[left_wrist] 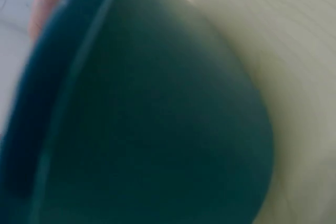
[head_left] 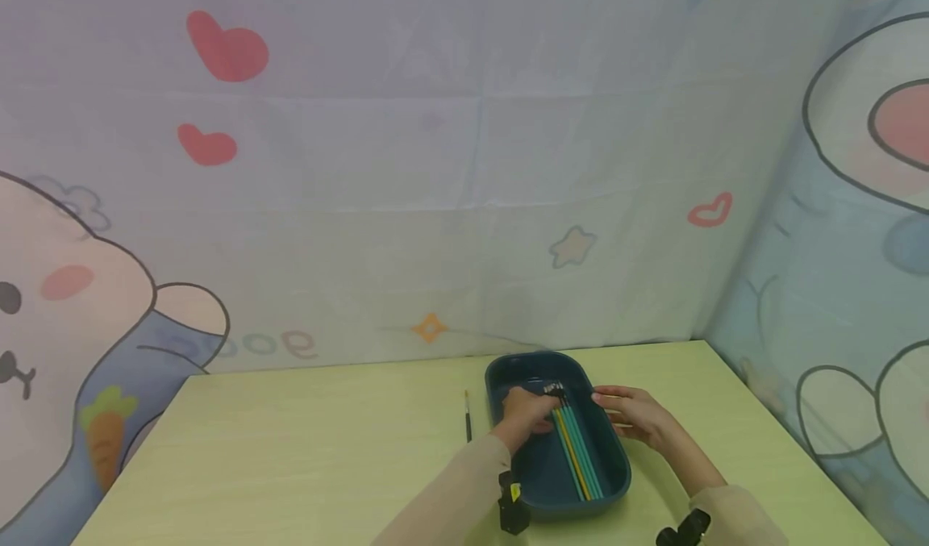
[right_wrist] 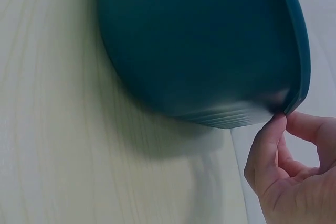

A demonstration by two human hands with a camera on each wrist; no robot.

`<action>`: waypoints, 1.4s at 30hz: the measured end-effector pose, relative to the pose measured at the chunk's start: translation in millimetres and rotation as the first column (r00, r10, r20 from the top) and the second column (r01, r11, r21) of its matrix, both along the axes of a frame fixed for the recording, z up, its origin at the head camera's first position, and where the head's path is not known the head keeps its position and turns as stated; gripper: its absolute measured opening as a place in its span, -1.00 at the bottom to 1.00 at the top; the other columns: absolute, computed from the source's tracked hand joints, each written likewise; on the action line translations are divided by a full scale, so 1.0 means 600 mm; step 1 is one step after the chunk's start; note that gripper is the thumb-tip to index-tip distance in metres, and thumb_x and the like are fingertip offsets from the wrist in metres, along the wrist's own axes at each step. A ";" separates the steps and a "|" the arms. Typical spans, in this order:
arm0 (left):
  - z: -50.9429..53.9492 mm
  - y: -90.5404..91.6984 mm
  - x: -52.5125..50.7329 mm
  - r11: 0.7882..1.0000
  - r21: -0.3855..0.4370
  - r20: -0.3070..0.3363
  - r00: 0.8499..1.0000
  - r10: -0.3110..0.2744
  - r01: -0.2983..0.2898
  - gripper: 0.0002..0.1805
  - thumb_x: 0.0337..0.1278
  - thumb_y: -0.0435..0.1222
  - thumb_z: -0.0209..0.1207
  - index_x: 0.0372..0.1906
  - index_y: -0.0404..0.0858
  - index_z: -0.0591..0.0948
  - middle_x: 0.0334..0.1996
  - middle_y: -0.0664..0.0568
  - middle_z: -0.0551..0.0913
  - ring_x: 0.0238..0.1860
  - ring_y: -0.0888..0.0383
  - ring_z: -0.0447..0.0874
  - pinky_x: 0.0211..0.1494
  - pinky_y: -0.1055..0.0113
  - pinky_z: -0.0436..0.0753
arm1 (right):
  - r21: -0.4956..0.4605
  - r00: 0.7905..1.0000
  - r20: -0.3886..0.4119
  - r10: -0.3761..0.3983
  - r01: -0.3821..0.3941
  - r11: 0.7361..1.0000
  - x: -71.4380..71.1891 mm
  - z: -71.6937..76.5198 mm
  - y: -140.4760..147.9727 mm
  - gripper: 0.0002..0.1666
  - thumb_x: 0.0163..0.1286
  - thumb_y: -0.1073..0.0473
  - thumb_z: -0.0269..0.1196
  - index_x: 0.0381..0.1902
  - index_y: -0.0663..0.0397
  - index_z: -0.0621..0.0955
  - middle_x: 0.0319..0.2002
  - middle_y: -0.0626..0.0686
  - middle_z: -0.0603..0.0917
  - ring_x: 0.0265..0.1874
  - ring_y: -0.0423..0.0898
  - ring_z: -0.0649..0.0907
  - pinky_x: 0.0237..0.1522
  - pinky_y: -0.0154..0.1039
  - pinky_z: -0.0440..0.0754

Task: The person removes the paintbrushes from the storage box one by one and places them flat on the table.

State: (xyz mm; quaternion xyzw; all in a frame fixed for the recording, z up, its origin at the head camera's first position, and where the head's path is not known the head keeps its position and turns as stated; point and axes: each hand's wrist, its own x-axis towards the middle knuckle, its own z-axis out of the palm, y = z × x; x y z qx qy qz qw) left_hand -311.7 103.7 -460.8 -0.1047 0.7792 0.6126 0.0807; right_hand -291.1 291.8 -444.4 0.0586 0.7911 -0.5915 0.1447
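Partly, the left hand point(head_left: 526, 413) blocks its own work: its fingertips reach down inside the tray point(head_left: 540, 469) at the far ends of the sticks point(head_left: 584, 451), and whether they grip those ends or merely touch them I cannot tell. Its wrist view helps little, being filled by the blurred outer wall of the tray, with only a sliver of a hand beyond the rim at the top corner. The far tips of the sticks are therefore partly covered, and their exact number is hard to make out. The right hand point(head_left: 639, 418) is clearer, pinching the tray's rim on the right side between thumb and fingers. A separate slim brush point(head_left: 468, 418) lies to the left of the tray, its near end running up against the left sleeve point(head_left: 464, 481) in the head view.

The tray sits on the pale, wood-grained bench point(head_left: 312, 449), near its far edge; it is deep teal-blue, oblong, round-cornered, with fine ridges low on one outer wall. Inside, along its right half, the sticks lie side by side and lengthwise, slender and straight, mostly turquoise with a yellow one among them, dark and silvery toward the far ends.
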 end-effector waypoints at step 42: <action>0.007 -0.002 0.027 0.935 -0.347 -0.269 0.963 -0.019 -0.078 -0.75 -0.49 -0.51 0.37 -0.86 -0.24 0.52 -0.92 0.02 0.52 -0.93 0.30 0.36 -0.80 0.50 0.38 | -0.014 1.000 -0.007 -0.014 0.014 1.000 0.005 -0.006 -0.010 -0.35 0.37 0.01 0.19 0.28 0.31 0.40 0.14 0.20 0.59 -0.21 -0.19 0.65 -0.33 -0.37 0.65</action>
